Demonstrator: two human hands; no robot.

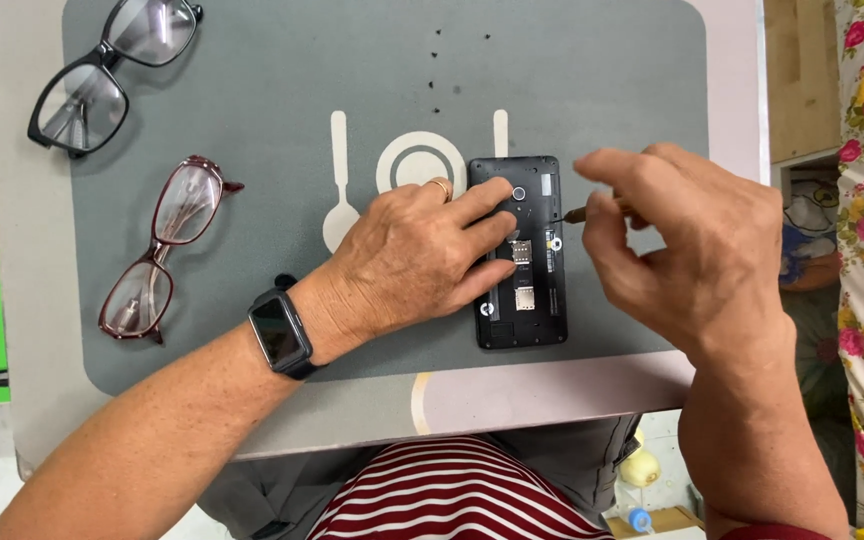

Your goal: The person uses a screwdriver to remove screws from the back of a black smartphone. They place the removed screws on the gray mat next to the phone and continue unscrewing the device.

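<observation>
Grey matting (572, 70) printed with a pale plate-and-cutlery motif covers the small table (22, 330) at which we work, and it gives the parts a soft, non-slip bed. We lay the black phone (532, 300) face down near the mat's front edge, its back cover off, so that the card slots and inner frame face up within easy reach. Our left hand (407, 260), with a ring on one finger and a dark smartwatch (280, 333) at the wrist, rests flat across the phone's left side, fingers spread and pressing down to keep the body from sliding; it grips nothing. Our right hand (697, 245) hovers just beside the phone's right edge, thumb and fingers pinched together on a thin screwdriver (580, 214), whose tip points at the phone's upper right side. Four tiny dark specks, probably screws (434, 82), sit well apart at the mat's far end. Two pairs of glasses, black-framed glasses (112, 75) and maroon-framed glasses (162, 250), lie to the left, away from the work.
</observation>
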